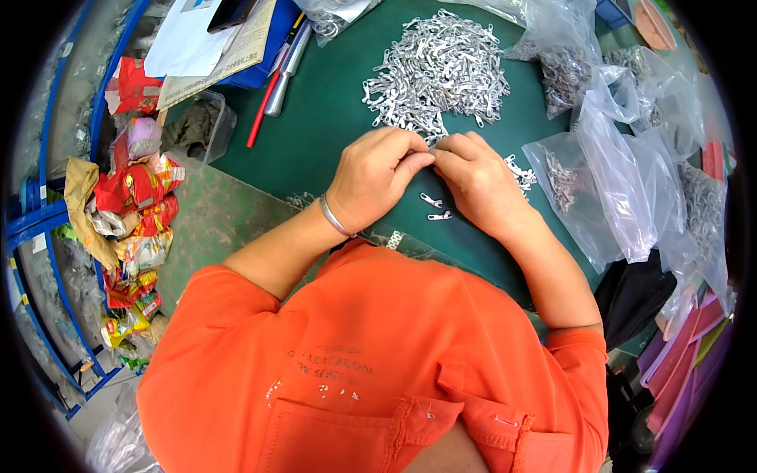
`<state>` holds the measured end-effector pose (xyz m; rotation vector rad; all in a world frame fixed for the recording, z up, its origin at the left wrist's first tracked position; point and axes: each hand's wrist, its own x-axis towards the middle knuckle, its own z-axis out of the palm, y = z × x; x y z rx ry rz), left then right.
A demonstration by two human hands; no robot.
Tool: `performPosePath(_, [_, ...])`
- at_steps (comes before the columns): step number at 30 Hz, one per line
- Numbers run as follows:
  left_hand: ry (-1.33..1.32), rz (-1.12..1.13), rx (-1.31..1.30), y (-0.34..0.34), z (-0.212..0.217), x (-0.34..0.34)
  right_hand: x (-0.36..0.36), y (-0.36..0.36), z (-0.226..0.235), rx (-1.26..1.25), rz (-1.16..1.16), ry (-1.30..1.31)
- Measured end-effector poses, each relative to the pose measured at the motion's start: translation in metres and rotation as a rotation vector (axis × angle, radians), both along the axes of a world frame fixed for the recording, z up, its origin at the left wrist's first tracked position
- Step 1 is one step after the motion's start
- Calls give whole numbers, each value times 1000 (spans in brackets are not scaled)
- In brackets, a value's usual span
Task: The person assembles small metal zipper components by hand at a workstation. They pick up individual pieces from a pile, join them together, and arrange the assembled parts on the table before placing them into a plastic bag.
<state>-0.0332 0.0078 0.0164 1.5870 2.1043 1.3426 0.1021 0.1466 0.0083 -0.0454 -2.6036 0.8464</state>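
Observation:
A large heap of silver metal zipper pulls (pixel 445 67) lies on the green tabletop (pixel 315 118). At the near edge of this heap my left hand (pixel 377 175) and my right hand (pixel 479 183) meet, fingertips pinched together. Whatever sits between those fingertips is too small and too covered to make out. Two loose zipper pulls (pixel 439 215) lie just below the hands. Beyond the right hand is a smaller group of pulls (pixel 520 175), partly hidden by that hand. A metal bangle (pixel 334 217) circles my left wrist.
Clear plastic bags (pixel 623 173) of small metal parts crowd the right side. A red pen (pixel 264 110) and a silver knife-like tool (pixel 285 75) lie left of the heap. Farther left are papers (pixel 185 39), a plastic tub (pixel 206 126), snack packets (pixel 142 189) and blue shelving (pixel 47 213).

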Motion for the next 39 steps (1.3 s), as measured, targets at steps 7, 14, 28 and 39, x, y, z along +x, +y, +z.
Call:
performPosePath(7, [67, -128, -106, -8, -9, 3, 9, 1, 6, -78, -70, -138])
performPosePath(14, [0, -53, -96, -10, -1, -6, 19, 5, 22, -348, -194, -194])
performPosePath(28, [205, -140, -152, -16, -3, -3, 36, 13, 22, -188, -237, -102])
performPosePath(39, [64, -183, -65, -7, -2, 6, 30, 2, 7, -114, -49, -97])
